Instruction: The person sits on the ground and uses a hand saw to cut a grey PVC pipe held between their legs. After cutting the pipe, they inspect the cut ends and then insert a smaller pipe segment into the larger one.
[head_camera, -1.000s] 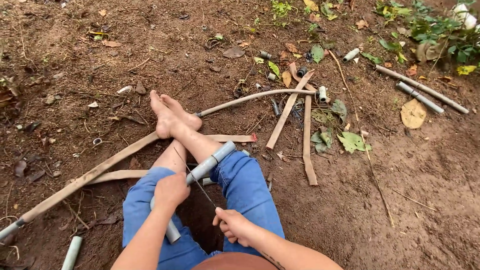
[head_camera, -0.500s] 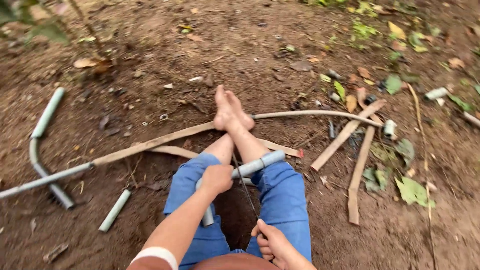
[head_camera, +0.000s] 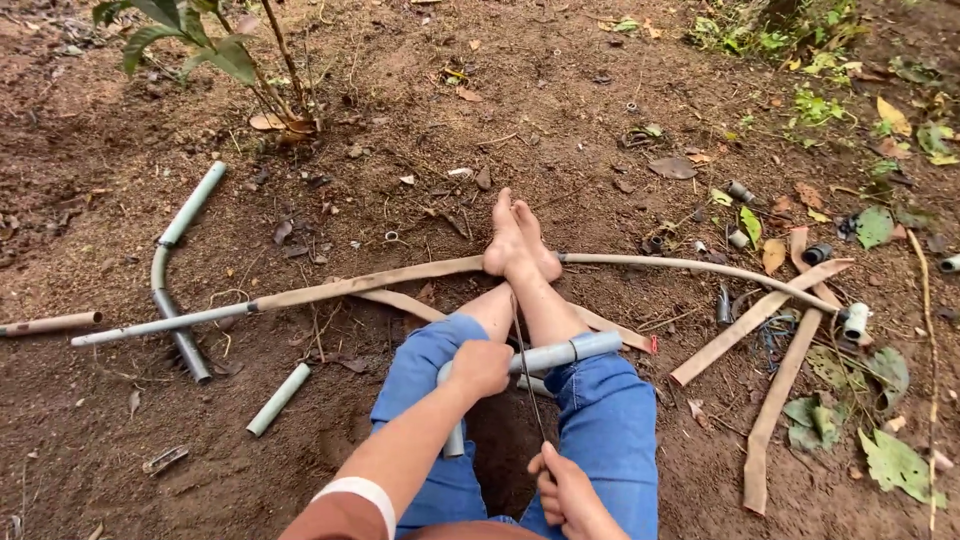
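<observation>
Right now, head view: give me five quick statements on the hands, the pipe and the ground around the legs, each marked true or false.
1. The left hand grips a grey pipe lying across the knees. True.
2. The right hand is pressed flat on the soil. False: it is raised by the right thigh, pinching a thin dark wire.
3. A curved grey pipe lies on the ground to the left. True.
4. The person wears boots. False: the bare feet are crossed and rest on a long flat hose.
5. A short pipe piece stands upright in the soil. False: it lies flat.
</observation>
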